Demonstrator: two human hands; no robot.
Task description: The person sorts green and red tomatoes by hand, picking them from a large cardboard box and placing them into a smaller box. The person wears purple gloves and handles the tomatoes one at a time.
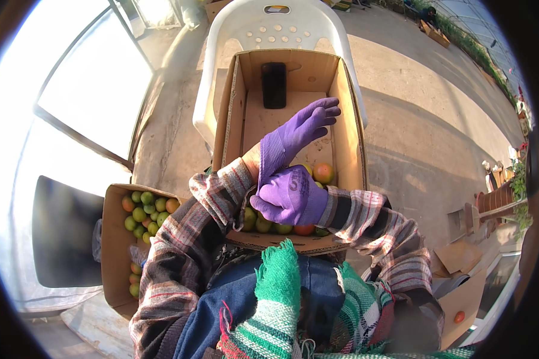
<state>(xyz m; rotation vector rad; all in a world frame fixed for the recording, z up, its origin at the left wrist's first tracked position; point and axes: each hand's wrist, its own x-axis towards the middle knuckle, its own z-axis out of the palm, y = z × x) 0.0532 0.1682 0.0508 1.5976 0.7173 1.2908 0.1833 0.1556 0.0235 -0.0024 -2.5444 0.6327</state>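
My left hand (pixel 303 128), in a purple knit glove, reaches over a cardboard box (pixel 357 148) with its fingers extended and nothing in them. My right hand (pixel 292 195), gloved alike, is closed on the stretched cuff (pixel 271 157) of the left glove, and bare wrist shows beside that cuff. Under my hands, green and reddish tomatoes (pixel 323 173) lie at the near end of the box; my right hand and sleeves hide some of them. A black smartphone (pixel 274 85) leans against the far wall inside the box.
The box rests against a white plastic chair (pixel 211 58). At the left stands another cardboard box (pixel 112 251) with green and reddish tomatoes (pixel 147 197). Cardboard pieces (pixel 460 256) and a single tomato (pixel 459 317) are at the lower right. A fringed green scarf (pixel 278 269) hangs before my lap.
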